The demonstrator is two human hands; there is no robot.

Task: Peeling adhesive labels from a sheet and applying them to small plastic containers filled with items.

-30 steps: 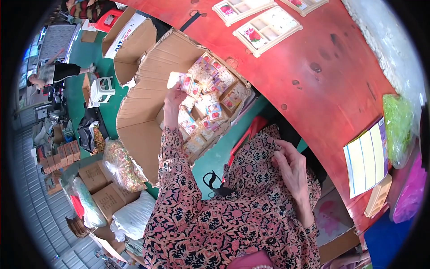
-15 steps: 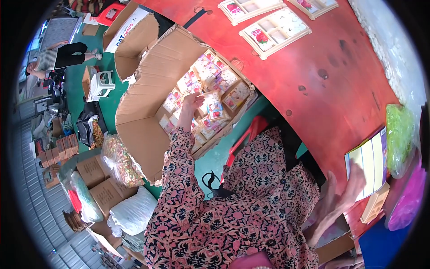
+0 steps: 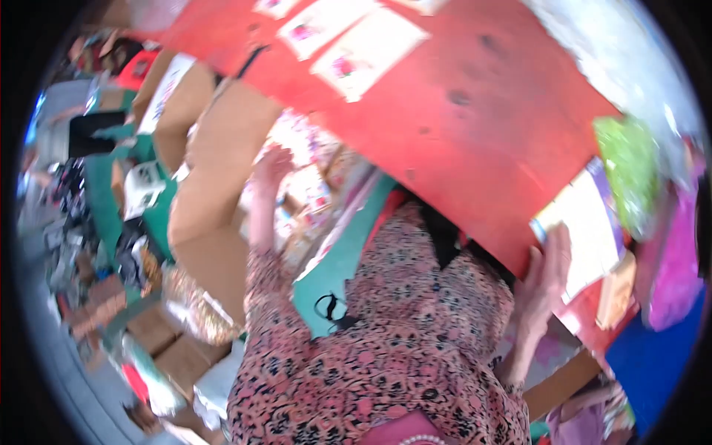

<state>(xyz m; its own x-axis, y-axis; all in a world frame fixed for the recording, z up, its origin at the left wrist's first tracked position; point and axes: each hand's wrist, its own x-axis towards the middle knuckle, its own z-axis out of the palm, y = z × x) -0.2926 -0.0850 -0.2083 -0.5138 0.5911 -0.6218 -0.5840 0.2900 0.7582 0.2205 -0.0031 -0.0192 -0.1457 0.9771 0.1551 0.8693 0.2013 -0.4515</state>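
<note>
Fingers [image 3: 561, 241] of the right hand [image 3: 544, 282], extended with the thumb apart, overlap the near left edge of the pale sheets [image 3: 589, 222] on the red counter [image 3: 475, 163]; the sheets lie up and rightward, contact unclear. A tan tray [image 3: 617, 291] and green bag [image 3: 627, 174] flank their right side. The left hand [image 3: 273, 170], farther off, blurs over small packs [image 3: 310, 185] in the carton [image 3: 222, 141], grip untellable.

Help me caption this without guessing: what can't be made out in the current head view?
Head view:
Left hand, over small white-and-pink packets in the brown cardboard box: blur hides whether it grips one.
Lower packets: covered by those on top.
Right hand, by the white rectangular sheet with a purple edge: blur hides whether they touch.
Pale rectangular trays with red pictures: contents lost to blur; some cut off by the upper edge.
</note>
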